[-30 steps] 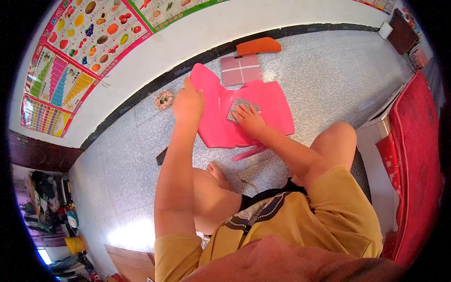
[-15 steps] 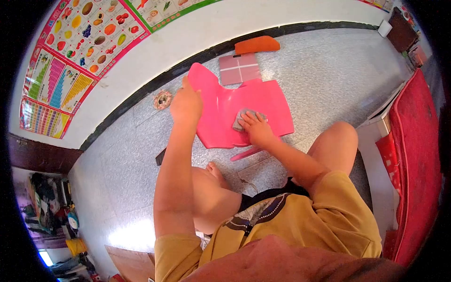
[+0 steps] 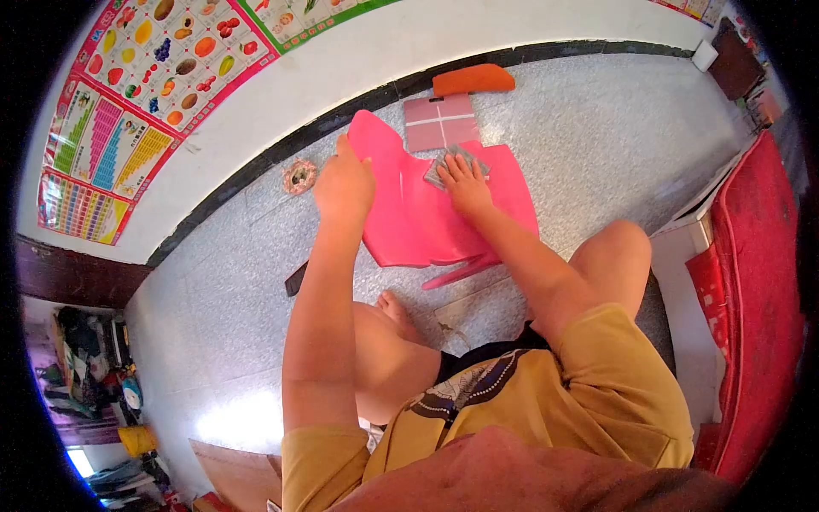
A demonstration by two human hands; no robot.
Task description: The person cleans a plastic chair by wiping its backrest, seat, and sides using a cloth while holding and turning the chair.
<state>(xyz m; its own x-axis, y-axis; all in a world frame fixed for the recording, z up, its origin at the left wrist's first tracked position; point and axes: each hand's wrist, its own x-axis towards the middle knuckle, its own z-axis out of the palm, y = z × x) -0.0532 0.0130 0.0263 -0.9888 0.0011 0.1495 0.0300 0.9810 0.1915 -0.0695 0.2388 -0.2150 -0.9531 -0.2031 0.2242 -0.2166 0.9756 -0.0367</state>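
A small pink plastic chair (image 3: 409, 222) stands on the floor in front of me. My left hand (image 3: 344, 181) is closed around the edge of its backrest. On the seat, near its far edge, my right hand (image 3: 466, 186) presses a grey cloth (image 3: 439, 173) flat under its fingers. Part of the cloth is hidden by that hand. One pink chair leg (image 3: 461, 273) shows below the seat's near edge.
Beyond the chair lie a pink bathroom scale (image 3: 439, 124) and an orange object (image 3: 474, 79) by the wall. A round patterned item (image 3: 299, 177) and a dark flat object (image 3: 296, 279) are on the floor at left. A red-covered piece of furniture (image 3: 755, 299) stands right.
My right hand has slid the grey cloth across the seat, away from me toward the far edge. My left hand keeps its hold on the backrest.
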